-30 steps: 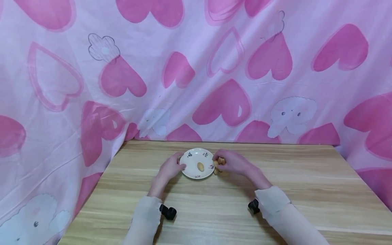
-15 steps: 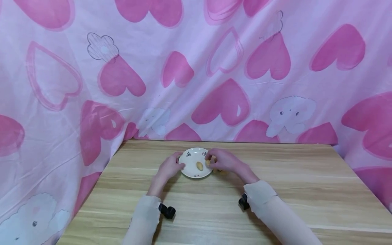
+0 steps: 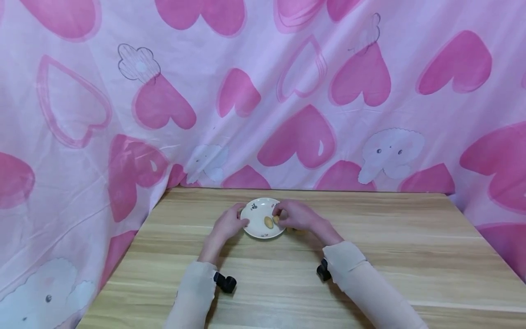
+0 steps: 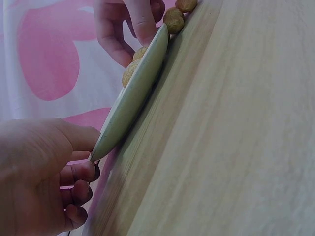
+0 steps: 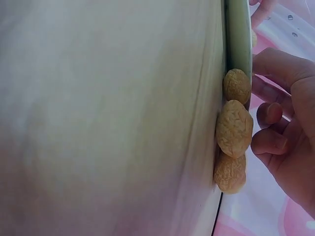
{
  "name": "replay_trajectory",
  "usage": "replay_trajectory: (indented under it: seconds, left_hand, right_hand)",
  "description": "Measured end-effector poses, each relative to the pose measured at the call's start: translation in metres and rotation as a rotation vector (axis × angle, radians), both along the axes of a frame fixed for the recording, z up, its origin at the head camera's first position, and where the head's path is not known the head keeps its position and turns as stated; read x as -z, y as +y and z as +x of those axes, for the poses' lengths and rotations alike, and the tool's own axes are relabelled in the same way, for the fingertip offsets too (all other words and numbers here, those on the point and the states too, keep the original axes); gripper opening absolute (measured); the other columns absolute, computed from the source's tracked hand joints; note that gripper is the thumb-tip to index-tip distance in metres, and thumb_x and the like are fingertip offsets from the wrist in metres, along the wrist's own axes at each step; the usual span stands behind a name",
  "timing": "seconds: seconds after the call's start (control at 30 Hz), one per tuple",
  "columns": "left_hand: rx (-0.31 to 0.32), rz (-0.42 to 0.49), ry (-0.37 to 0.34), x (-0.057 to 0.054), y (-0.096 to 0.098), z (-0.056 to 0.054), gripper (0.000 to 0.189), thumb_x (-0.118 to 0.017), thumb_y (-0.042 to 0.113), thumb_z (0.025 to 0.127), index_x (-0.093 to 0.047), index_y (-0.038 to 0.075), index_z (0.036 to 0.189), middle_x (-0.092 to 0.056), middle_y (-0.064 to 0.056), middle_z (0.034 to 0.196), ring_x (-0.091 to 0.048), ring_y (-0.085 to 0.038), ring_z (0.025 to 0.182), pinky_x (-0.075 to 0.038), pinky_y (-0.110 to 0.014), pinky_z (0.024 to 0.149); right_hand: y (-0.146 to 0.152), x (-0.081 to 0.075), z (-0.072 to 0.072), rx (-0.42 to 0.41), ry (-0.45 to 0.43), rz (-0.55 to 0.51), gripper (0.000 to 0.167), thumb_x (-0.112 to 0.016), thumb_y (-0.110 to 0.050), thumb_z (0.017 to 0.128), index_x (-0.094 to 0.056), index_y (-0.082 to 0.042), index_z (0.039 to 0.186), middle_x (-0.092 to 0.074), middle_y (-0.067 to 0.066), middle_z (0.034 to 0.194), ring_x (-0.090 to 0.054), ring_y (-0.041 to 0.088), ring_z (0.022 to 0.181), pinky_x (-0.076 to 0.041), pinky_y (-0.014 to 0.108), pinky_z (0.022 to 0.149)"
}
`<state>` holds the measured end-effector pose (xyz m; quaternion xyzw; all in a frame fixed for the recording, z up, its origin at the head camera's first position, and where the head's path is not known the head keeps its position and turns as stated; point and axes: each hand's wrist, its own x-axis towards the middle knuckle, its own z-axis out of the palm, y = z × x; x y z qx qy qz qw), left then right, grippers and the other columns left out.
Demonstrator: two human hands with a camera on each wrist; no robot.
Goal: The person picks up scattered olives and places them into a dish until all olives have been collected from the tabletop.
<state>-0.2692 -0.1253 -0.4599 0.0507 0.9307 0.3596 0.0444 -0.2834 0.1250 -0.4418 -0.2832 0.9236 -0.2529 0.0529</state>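
My left hand (image 3: 228,224) grips the left rim of a small white plate (image 3: 256,230), thumb on the edge and fingers curled below it in the left wrist view. One wrinkled tan nut-like oval (image 3: 269,222) lies on the plate. Beside it, over the plate's right side, my right hand (image 3: 297,214) pinches a second such oval (image 3: 276,220), mostly covered by the fingers. Outside the right rim, several more wrinkled ovals (image 5: 234,129) lie in a row on the table, partly under the right hand in the head view.
The wooden table (image 3: 263,283) ends at the back against a pink curtain (image 3: 296,91) printed with hearts. A black wrist camera (image 3: 225,283) sits at the left cuff, another black wrist camera (image 3: 323,270) at the right cuff.
My right hand has moved left from the ovals beside the plate to over the plate, bringing one oval next to the first. The left hand has stayed at the rim.
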Motion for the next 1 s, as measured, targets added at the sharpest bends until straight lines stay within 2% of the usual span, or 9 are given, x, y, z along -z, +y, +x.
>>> replay_trajectory:
  seconds: [0.13, 0.33, 0.47, 0.63, 0.77, 1.0]
  left_hand:
    - [0.003, -0.004, 0.004, -0.001, 0.0, 0.0, 0.061, -0.07, 0.025, 0.087, -0.05, 0.013, 0.144, -0.064, -0.005, 0.094, -0.058, -0.019, 0.084, -0.046, -0.038, 0.079]
    - [0.002, -0.006, 0.0, 0.001, 0.0, -0.001, 0.062, -0.071, 0.024, 0.087, -0.05, 0.013, 0.144, -0.065, -0.006, 0.095, -0.059, -0.02, 0.085, -0.047, -0.04, 0.08]
    - [0.005, -0.004, 0.01, 0.001, 0.0, 0.0, 0.062, -0.071, 0.024, 0.087, -0.05, 0.013, 0.144, -0.065, -0.006, 0.095, -0.059, -0.02, 0.086, -0.048, -0.041, 0.082]
    - [0.01, 0.004, 0.012, 0.0, 0.0, 0.001, 0.062, -0.071, 0.024, 0.087, -0.051, 0.012, 0.144, -0.064, -0.005, 0.092, -0.058, -0.019, 0.082, -0.047, -0.037, 0.077]
    - [0.01, 0.006, 0.009, 0.0, 0.0, 0.002, 0.061, -0.071, 0.023, 0.087, -0.051, 0.011, 0.143, -0.062, -0.005, 0.089, -0.055, -0.018, 0.078, -0.044, -0.033, 0.071]
    - [0.009, -0.005, 0.007, 0.0, 0.001, 0.0, 0.06, -0.07, 0.023, 0.088, -0.051, 0.012, 0.143, -0.06, -0.004, 0.088, -0.054, -0.018, 0.078, -0.042, -0.032, 0.07]
  right_hand:
    - [-0.001, -0.001, 0.0, 0.005, -0.012, 0.004, 0.027, -0.075, -0.012, 0.08, -0.073, -0.017, 0.106, -0.068, -0.003, 0.113, -0.058, 0.014, 0.098, -0.049, 0.036, 0.092]
    - [0.001, -0.007, 0.004, 0.023, -0.011, 0.009, 0.027, -0.074, -0.017, 0.085, -0.071, -0.018, 0.112, -0.069, -0.004, 0.116, -0.06, 0.014, 0.107, -0.049, 0.039, 0.097]
    - [0.008, -0.014, 0.009, 0.044, -0.011, -0.018, 0.025, -0.071, -0.017, 0.089, -0.07, -0.017, 0.115, -0.069, -0.003, 0.115, -0.061, 0.016, 0.102, -0.051, 0.038, 0.09]
    - [0.024, -0.02, 0.015, 0.055, 0.013, -0.04, 0.025, -0.069, -0.02, 0.091, -0.07, -0.014, 0.115, -0.07, 0.0, 0.109, -0.064, 0.02, 0.103, -0.052, 0.04, 0.09]
    - [0.036, -0.018, 0.019, 0.077, 0.04, -0.053, 0.022, -0.069, -0.021, 0.092, -0.071, -0.014, 0.112, -0.07, -0.002, 0.104, -0.065, 0.02, 0.101, -0.053, 0.041, 0.089]
    - [0.05, -0.017, 0.025, 0.126, 0.018, -0.082, 0.017, -0.071, -0.023, 0.091, -0.072, -0.017, 0.107, -0.069, -0.006, 0.102, -0.065, 0.02, 0.102, -0.053, 0.041, 0.088]
